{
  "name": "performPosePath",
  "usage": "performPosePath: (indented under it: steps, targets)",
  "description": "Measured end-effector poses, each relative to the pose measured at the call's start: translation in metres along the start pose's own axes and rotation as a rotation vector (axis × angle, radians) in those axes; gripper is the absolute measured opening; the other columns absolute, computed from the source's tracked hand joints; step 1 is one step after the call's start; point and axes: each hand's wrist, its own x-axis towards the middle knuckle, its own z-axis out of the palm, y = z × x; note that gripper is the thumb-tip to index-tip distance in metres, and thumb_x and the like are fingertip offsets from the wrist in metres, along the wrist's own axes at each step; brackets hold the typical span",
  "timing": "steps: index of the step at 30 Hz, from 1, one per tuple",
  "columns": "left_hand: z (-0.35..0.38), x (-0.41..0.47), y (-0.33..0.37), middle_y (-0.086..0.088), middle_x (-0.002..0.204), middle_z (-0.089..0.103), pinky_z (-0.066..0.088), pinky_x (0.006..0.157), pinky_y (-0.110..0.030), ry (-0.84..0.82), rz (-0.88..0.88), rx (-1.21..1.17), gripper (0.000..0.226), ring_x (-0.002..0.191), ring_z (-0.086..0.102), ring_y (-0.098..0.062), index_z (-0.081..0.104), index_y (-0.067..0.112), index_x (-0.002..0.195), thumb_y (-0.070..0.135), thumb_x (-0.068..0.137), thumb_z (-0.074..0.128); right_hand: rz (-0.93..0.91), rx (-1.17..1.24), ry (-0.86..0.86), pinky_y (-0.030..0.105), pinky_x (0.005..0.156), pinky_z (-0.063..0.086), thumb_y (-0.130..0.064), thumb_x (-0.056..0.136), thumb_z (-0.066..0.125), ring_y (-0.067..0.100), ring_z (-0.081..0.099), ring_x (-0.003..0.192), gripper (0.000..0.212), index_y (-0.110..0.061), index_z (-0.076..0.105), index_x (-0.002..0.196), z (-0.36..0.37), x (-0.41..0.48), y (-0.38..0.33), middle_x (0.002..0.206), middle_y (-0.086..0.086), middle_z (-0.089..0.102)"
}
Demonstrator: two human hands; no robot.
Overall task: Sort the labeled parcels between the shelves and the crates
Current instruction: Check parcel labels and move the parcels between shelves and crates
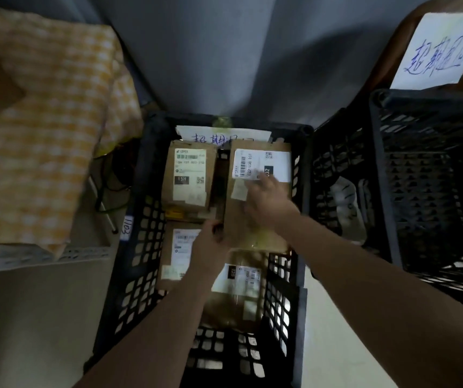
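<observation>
A black slotted crate (143,245) below me holds several brown cardboard parcels with white labels. The largest parcel (255,152), labelled 032, lies at the crate's right side. My left hand (210,247) grips its near left edge, and my right hand (266,200) lies flat on top of it, fingers spread over the label. A smaller parcel (188,175) marked 15H sits at the far left. Another parcel (178,247) lies near left, partly under my left forearm. A fourth parcel (241,278) lies at the near right, half hidden under the large one.
A handwritten paper sign (221,135) stands at the crate's far wall. A second black crate (431,175) stands to the right, with a handwritten sign (443,49) above it. On the left, a yellow checked cloth (42,135) covers a metal shelf (28,256).
</observation>
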Motion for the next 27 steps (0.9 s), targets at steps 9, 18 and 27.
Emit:
performPosePath:
  steps: [9, 18, 27]
  targets:
    - [0.002, 0.042, 0.004, -0.004, 0.134, 0.053, 0.044, 0.101, -0.046, -0.192, 0.079, 0.177, 0.053, 0.121, 0.051, -0.021, 0.038, 0.020, 0.141, 0.023, 0.093, 0.059, 0.148, -0.362, 0.064, 0.054, 0.111, -0.016, -0.039, 0.096, 0.045, 0.042, -0.012, 0.143, 0.070, -0.022, 0.004, 0.151, 0.043, -0.019, 0.007, 0.155, 0.027, -0.010]
    - [0.017, 0.061, 0.008, -0.003, 0.144, 0.045, 0.037, 0.108, -0.046, -0.153, 0.241, 0.157, 0.070, 0.132, 0.041, -0.017, 0.020, 0.020, 0.150, 0.015, 0.093, 0.058, 0.094, -0.434, 0.174, 0.060, 0.101, -0.028, -0.056, 0.096, 0.027, 0.036, 0.011, 0.145, 0.066, -0.022, 0.012, 0.151, 0.053, -0.027, 0.025, 0.159, 0.018, 0.007]
    - [0.014, 0.068, 0.023, -0.007, 0.141, 0.049, 0.039, 0.106, -0.042, -0.136, 0.209, 0.396, 0.069, 0.128, 0.046, -0.024, 0.020, 0.019, 0.150, 0.019, 0.093, 0.059, 0.098, -0.414, 0.184, 0.059, 0.104, -0.025, -0.052, 0.097, 0.029, 0.034, 0.021, 0.143, 0.061, -0.021, 0.019, 0.149, 0.053, -0.032, 0.023, 0.158, 0.016, 0.014]
